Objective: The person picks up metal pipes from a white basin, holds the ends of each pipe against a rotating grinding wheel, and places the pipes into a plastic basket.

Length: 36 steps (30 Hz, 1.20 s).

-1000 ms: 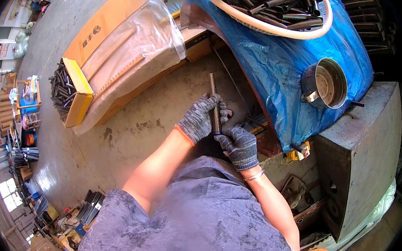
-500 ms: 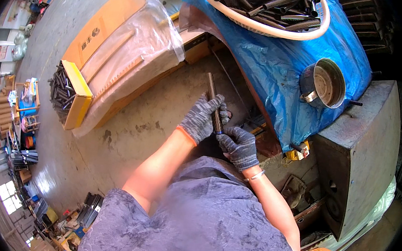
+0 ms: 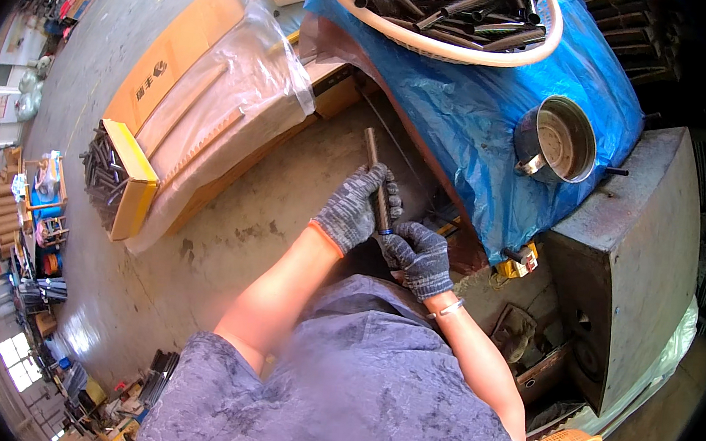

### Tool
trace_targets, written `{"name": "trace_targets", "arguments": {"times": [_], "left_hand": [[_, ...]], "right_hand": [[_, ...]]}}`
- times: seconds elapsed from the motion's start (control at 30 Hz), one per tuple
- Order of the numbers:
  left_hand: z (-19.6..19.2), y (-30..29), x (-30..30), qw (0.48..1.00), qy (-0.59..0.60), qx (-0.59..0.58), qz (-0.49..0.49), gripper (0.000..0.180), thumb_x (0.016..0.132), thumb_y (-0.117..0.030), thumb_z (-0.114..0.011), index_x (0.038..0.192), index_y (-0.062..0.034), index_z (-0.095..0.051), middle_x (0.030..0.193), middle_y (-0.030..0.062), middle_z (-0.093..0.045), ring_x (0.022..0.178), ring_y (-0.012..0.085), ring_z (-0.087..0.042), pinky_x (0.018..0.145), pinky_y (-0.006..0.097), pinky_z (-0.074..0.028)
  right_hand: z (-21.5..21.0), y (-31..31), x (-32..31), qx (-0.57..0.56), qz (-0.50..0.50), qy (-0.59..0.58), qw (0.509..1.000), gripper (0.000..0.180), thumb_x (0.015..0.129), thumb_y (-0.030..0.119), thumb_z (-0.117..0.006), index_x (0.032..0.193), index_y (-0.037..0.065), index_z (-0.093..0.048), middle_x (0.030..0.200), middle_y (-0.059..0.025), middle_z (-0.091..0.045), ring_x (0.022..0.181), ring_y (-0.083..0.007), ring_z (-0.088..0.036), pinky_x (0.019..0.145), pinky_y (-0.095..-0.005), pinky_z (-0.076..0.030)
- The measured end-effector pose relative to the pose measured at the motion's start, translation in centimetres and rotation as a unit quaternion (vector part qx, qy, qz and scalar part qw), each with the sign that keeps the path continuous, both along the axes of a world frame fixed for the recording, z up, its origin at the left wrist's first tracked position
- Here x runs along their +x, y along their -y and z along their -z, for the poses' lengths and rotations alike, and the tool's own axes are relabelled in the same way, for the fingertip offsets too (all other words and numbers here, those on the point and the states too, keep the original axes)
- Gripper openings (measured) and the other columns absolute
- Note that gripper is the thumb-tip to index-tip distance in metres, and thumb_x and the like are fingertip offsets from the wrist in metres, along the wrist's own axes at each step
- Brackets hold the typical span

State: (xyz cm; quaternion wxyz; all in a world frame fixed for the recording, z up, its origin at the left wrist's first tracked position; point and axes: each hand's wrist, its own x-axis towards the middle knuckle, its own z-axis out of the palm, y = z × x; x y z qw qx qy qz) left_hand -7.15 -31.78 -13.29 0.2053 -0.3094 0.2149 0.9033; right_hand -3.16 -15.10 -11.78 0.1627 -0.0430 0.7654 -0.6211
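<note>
A dark, glossy tube (image 3: 371, 147) points up and away from me, slightly tilted, in front of my body. My left hand (image 3: 350, 207), in a grey knitted glove with an orange cuff, is wrapped round its middle. At the near end, by a thin blue band, the gloved fingers of my right hand (image 3: 421, 259) are closed on the tube. The fingers hide the tip of that end.
On a blue plastic sheet (image 3: 462, 146) at the right stand a round basket (image 3: 548, 44) of dark tubes and a metal pot (image 3: 521, 139). A metal cabinet (image 3: 658, 233) is beside it. Cartons (image 3: 164, 66) and a box of small tubes (image 3: 136, 200) lie left.
The view has turned slightly, so the surroundings sit a little further left. Both hands keep nearly the same hold on the tube.
</note>
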Motion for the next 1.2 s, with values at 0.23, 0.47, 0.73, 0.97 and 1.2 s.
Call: {"name": "trace_targets", "arguments": {"times": [0.23,0.47,0.73,0.97,1.2], "left_hand": [[-0.8,-0.6,-0.3,1.0,-0.004,-0.02,-0.002,0.012,0.09,-0.022,-0.065,0.094,-0.0115,-0.06,0.082,0.0066,-0.061,0.076,0.0223,-0.06,0.072,0.038,-0.054],[-1.3,-1.6,-1.0,0.997,0.005,-0.075,0.011,0.023,0.087,-0.02,-0.07,0.098,-0.0142,-0.051,0.079,0.0055,-0.057,0.074,0.021,-0.06,0.069,0.038,-0.055],[-1.5,-2.2,-1.6,0.994,-0.014,-0.11,0.024,0.02,0.088,-0.018,-0.068,0.098,-0.0141,-0.05,0.077,0.0052,-0.058,0.068,0.0205,-0.061,0.06,0.038,-0.056],[-1.7,-2.5,-1.7,0.995,-0.008,-0.089,0.034,0.021,0.09,-0.02,-0.066,0.099,-0.0131,-0.048,0.072,0.0058,-0.057,0.063,0.0211,-0.061,0.057,0.037,-0.055],[-1.6,-2.4,-1.6,0.996,-0.013,-0.077,0.043,0.018,0.089,-0.021,-0.067,0.094,-0.0115,-0.053,0.075,0.0064,-0.059,0.067,0.0221,-0.062,0.064,0.04,-0.056]], "right_hand": [[-0.4,-0.2,0.0,-0.019,0.014,0.05,0.998,0.019,0.082,0.016,-0.073,0.089,0.0,-0.07,0.07,-0.0073,-0.067,0.058,-0.0107,-0.06,0.054,-0.027,-0.047],[1.8,-0.8,0.2,-0.069,0.03,0.174,0.982,0.021,0.082,0.017,-0.074,0.093,0.0,-0.071,0.081,-0.0093,-0.07,0.07,-0.0123,-0.062,0.067,-0.0291,-0.05],[1.5,-1.1,-0.1,-0.092,0.039,0.212,0.972,0.023,0.081,0.017,-0.074,0.097,0.0,-0.071,0.084,-0.0096,-0.071,0.073,-0.0128,-0.062,0.07,-0.0293,-0.05],[0.3,-1.4,-0.3,-0.044,0.011,0.155,0.987,0.023,0.08,0.013,-0.075,0.098,0.0,-0.071,0.083,-0.0064,-0.071,0.073,-0.0105,-0.062,0.068,-0.027,-0.05],[0.4,-1.4,-0.2,-0.072,0.041,0.183,0.98,0.028,0.075,0.015,-0.08,0.097,0.001,-0.07,0.08,-0.0065,-0.07,0.07,-0.0101,-0.062,0.065,-0.0273,-0.051]]}}
